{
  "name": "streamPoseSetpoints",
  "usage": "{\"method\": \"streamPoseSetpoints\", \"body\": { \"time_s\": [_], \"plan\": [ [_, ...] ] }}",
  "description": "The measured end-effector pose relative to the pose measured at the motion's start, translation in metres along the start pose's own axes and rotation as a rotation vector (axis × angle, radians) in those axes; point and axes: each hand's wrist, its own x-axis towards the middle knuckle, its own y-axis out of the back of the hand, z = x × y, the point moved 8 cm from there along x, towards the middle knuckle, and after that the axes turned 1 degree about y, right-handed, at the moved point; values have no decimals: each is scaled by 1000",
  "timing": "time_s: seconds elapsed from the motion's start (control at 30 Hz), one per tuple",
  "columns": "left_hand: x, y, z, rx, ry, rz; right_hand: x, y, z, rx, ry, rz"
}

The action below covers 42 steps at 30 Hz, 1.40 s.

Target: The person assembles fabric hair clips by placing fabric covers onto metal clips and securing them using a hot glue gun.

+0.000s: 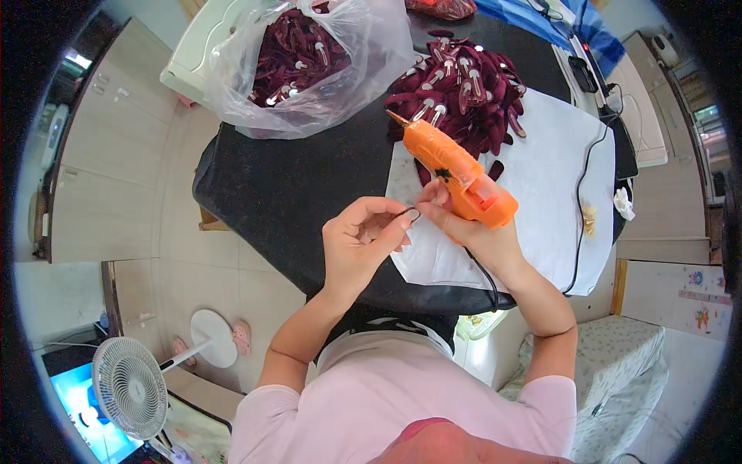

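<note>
My left hand (366,238) pinches a small dark hair clip (410,213) between thumb and fingers, over the table's front part. My right hand (464,228) is wrapped round the orange glue gun (456,170), whose nozzle points up and to the left. The thumb and a fingertip of that hand also come close to the clip; whether they touch it I cannot tell. Beyond the glue gun lies a heap of dark red fabric clips (471,85) with silvery metal parts. More such clips fill an open clear plastic bag (371,46) at the back left.
White paper (541,232) covers the right of the black-covered table (278,185). A black cord (580,201) runs over the paper. At the right edge are a crumpled tissue (623,204) and a power strip (591,66). A white fan (130,389) stands at the lower left.
</note>
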Motion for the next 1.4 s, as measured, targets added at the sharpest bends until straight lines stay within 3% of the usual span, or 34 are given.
{"method": "streamPoseSetpoints", "body": {
  "time_s": [0.27, 0.57, 1.4],
  "plan": [
    [0, 0, 0, 9, 11, 3, -3, 5, 0, -185, 84, 62],
    [0, 2, 0, 1, 24, 18, 1, 2, 6, 23, 5, -6],
    [0, 1, -1, -34, 1, -19, 1, 4, 6, -54, 45, 25]
  ]
}}
